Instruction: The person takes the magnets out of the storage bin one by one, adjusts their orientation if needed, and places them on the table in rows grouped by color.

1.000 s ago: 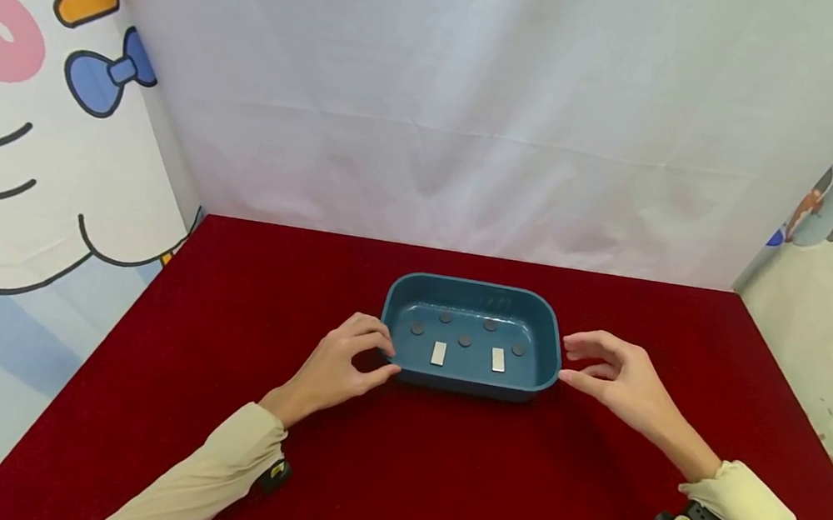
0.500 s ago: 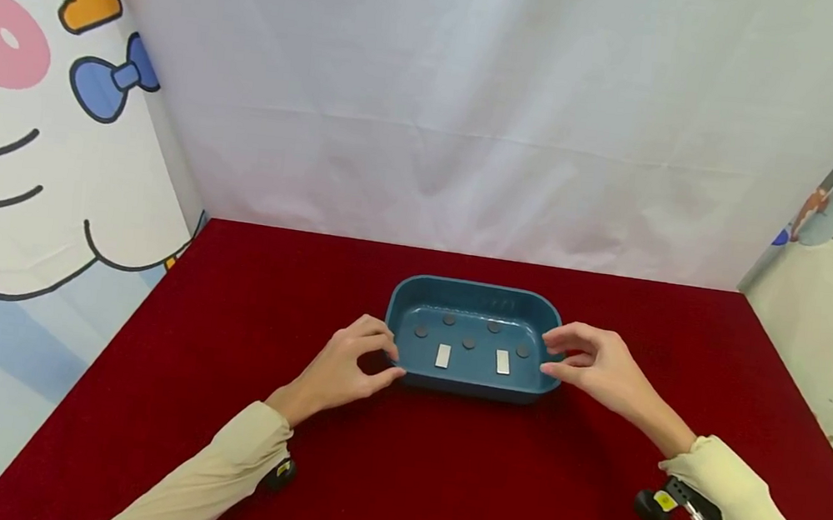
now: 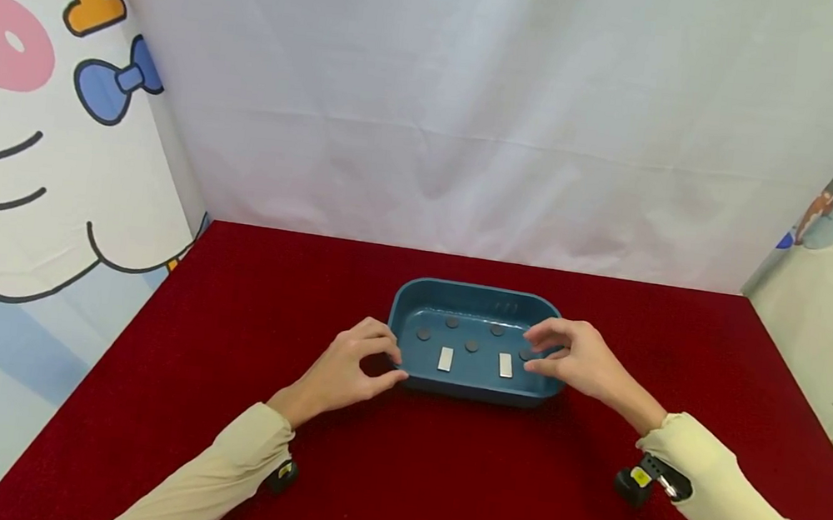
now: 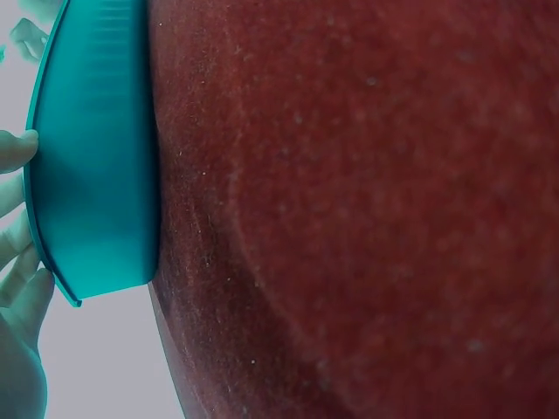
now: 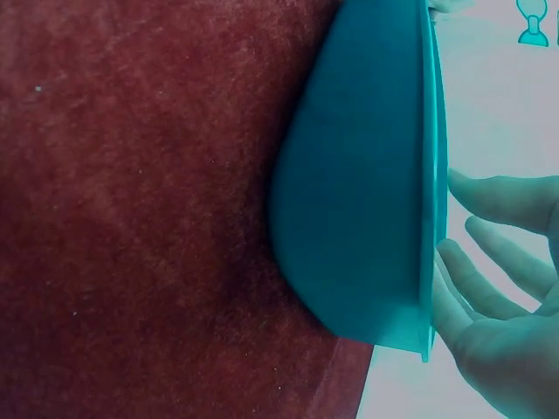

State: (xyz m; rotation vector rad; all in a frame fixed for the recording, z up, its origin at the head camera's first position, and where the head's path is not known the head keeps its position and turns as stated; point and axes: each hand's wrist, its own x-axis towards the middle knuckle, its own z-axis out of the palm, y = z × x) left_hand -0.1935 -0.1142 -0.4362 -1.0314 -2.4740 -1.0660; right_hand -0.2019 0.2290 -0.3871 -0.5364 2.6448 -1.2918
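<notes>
A blue plastic box [image 3: 472, 390], rectangular with rounded corners, sits on the red cloth. Several dark round discs [image 3: 472, 346] lie flat on its floor, along with a left pale rectangular piece [image 3: 445, 359] and a right one [image 3: 506, 365]. My left hand [image 3: 346, 366] holds the box's near left corner, its thumb against the outer rim and fingers bent over the edge. Over the box's right end, my right hand [image 3: 583, 364] has thumb and fingers apart with nothing between them. Its fingertips partly cover the rightmost disc and are near the right rectangular piece.
Red cloth [image 3: 294, 282] covers the table. A white curtain [image 3: 429, 127] hangs behind it, with a cartoon-printed sheet [image 3: 78, 177] on the left and another printed sheet [image 3: 824, 333] on the right. Both wrists carry small black devices.
My right hand has moved left, from beside the box's right rim to above its inside. The left hand stays at the near left corner, and the box's contents look unchanged.
</notes>
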